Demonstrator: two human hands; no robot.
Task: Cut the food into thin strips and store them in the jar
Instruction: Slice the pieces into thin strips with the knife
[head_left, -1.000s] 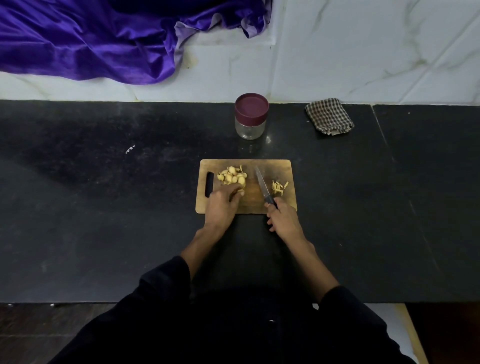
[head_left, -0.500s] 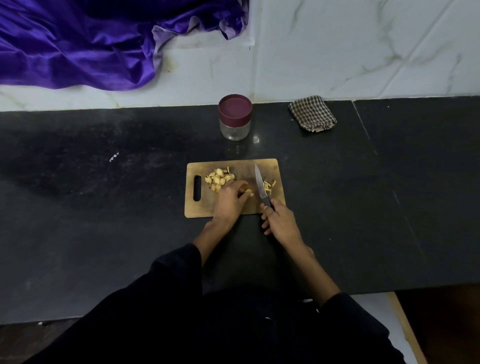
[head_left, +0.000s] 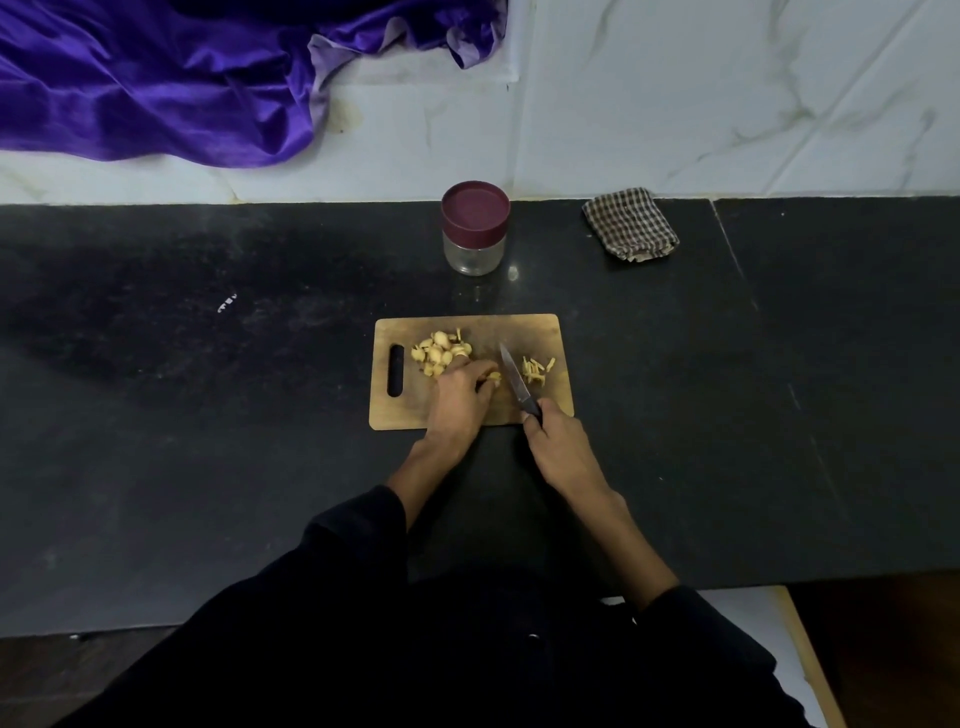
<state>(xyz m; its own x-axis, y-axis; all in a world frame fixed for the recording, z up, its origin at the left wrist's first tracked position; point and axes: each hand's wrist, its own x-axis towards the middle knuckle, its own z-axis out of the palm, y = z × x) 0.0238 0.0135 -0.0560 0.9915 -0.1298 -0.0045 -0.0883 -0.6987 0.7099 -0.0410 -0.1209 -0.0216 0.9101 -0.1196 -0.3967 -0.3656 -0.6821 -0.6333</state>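
Head-down view of a dark counter (head_left: 156, 415) with a wooden cutting board (head_left: 540, 332) at centre. On the board's left, a heap of pale round slices (head_left: 439, 352); on its right, a small pile of cut strips (head_left: 535, 370).

Left hand (head_left: 460, 402) now down near the board's middle, fingers curled, pinching one slice (head_left: 494, 376) just beside the blade; a second ago at the edge of the heap, so one piece carried across for slicing. Right hand (head_left: 558, 447) wrapped round the handle of a small knife (head_left: 515, 379), blade angled up and left between held slice and strips, much as half a second earlier. Blade touching the board or not: cannot tell.

Behind the board, well apart, a clear jar (head_left: 475, 228) under a maroon lid, closed, with nothing visible inside. To its right, a folded checked cloth (head_left: 629, 223).

Judgement: cutting under way, most slices uncut, jarring not yet begun.
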